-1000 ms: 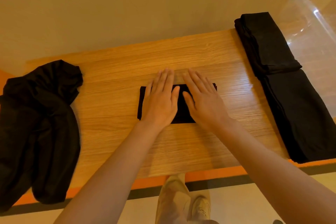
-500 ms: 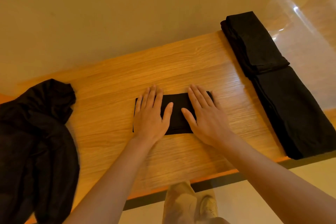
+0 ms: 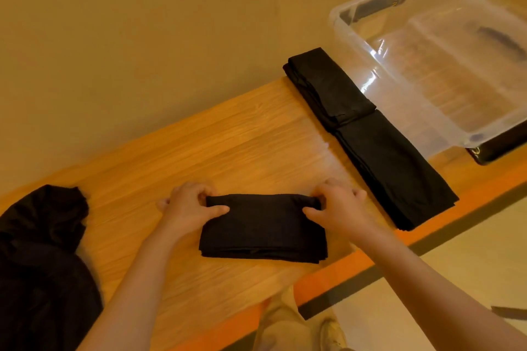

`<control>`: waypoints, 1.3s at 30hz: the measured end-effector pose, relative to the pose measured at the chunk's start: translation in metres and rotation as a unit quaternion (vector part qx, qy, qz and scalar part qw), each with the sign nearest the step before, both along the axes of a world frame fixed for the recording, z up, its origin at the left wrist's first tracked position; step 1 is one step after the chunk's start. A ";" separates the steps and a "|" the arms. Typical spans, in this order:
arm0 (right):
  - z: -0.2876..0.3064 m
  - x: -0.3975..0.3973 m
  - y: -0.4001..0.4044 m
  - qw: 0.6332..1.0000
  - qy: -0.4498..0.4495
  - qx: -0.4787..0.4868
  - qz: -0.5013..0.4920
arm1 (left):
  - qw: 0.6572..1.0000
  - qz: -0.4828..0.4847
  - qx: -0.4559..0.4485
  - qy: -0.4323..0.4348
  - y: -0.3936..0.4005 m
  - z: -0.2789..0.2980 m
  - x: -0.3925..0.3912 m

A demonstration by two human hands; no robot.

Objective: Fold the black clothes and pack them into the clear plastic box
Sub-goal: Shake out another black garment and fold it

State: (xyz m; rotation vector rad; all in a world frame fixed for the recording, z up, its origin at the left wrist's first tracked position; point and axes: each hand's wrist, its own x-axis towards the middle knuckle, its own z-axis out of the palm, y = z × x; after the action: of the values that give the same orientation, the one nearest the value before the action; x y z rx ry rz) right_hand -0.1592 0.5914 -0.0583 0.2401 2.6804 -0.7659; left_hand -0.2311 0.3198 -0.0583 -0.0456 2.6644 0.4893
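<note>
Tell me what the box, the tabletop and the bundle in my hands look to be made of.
Box: clear, glossy, hard plastic; the table shows through and its walls glint.
Tabletop: smooth pale wood grain, possibly laminate, with an orange edge strip.
Bundle: matte black soft fabric, stacked in layers; weave unclear. Left hand and right hand grip its ends.

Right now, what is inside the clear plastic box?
No clothes show inside the clear plastic box; through its walls only the wooden table grain is visible. Dark handle shapes sit at its rim. Its far right part is out of frame.
</note>
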 end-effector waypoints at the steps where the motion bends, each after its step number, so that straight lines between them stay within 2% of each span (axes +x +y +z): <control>1: -0.001 0.007 0.002 1.000 0.007 -0.008 -0.006 | 1.000 -0.012 0.003 0.003 0.006 0.001 0.000; 3: -0.001 0.023 0.007 0.998 0.036 -0.041 -0.028 | 0.999 -0.034 0.014 0.014 0.020 0.004 0.000; 5: 0.004 0.038 0.012 0.988 0.059 -0.121 -0.077 | 0.998 -0.041 0.048 0.020 0.032 0.005 0.001; 9: 0.016 0.062 0.026 0.948 0.122 -0.236 -0.177 | 0.985 -0.020 0.171 -0.008 0.056 0.005 -0.003; 12: 0.023 0.076 0.036 0.920 0.189 -0.259 -0.226 | 0.969 -0.033 0.245 -0.007 0.088 0.017 -0.002; 16: 0.039 0.087 0.053 0.877 0.291 -0.246 -0.292 | 0.946 -0.057 0.315 0.048 0.130 0.040 -0.006; 18: 0.048 0.090 0.061 0.849 0.320 -0.247 -0.341 | 0.933 -0.075 0.348 0.059 0.153 0.052 -0.014; 21: 0.053 0.090 0.075 0.785 0.310 -0.310 -0.437 | 0.919 -0.124 0.370 0.049 0.195 0.068 -0.032; 26: 0.040 0.076 0.102 0.661 0.238 -0.383 -0.599 | 0.926 -0.191 0.322 0.050 0.271 0.065 -0.069; 29: 0.026 0.066 0.114 0.624 0.214 -0.382 -0.647 | 0.939 -0.185 0.287 0.032 0.303 0.050 -0.081; 31: 0.017 0.063 0.117 0.618 0.204 -0.373 -0.662 | 0.949 -0.174 0.260 0.032 0.313 0.038 -0.083; 33: 0.010 0.063 0.119 0.626 0.195 -0.356 -0.666 | 0.952 -0.170 0.251 0.045 0.315 0.027 -0.081; 39: 0.002 0.069 0.119 0.704 0.181 -0.276 -0.629 | 0.944 -0.179 0.260 0.099 0.314 0.017 -0.078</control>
State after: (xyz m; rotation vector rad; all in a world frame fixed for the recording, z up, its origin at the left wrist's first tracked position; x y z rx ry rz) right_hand -0.0906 0.7102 -0.0565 2.0106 2.0475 -2.0701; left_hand -0.3094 0.6335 -0.0412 0.6620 2.5523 1.0933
